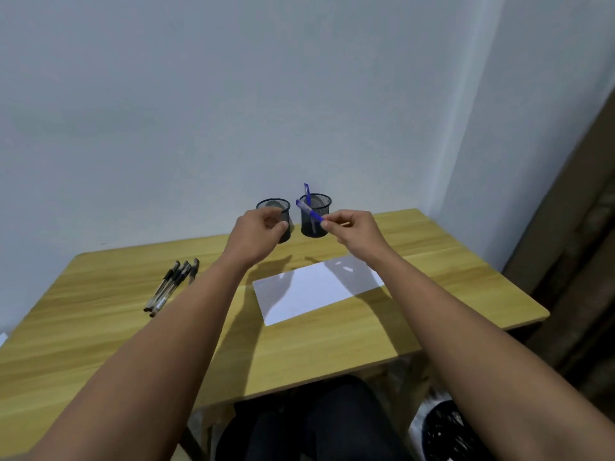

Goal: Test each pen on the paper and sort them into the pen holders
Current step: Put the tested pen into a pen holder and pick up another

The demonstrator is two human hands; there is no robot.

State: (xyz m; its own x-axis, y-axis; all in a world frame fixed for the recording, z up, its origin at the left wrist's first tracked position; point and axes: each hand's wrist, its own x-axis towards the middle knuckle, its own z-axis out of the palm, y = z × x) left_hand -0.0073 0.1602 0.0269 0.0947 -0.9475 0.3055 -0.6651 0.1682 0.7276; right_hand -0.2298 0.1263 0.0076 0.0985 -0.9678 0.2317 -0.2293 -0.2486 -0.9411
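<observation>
Two black mesh pen holders stand at the table's back edge. The left holder (pixel 273 207) looks empty; the right holder (pixel 316 216) has one blue pen (pixel 306 193) standing in it. My right hand (pixel 354 229) pinches a second blue pen (pixel 308 211) by one end, held slanted in front of the right holder. My left hand (pixel 258 232) hovers in front of the left holder with fingers curled, holding nothing that I can see. A white paper sheet (pixel 316 289) lies on the table below my hands.
Several black pens (pixel 171 284) lie together on the wooden table (pixel 100 321) at the left. The wall rises right behind the holders. A black mesh bin (pixel 449 430) sits on the floor at the lower right.
</observation>
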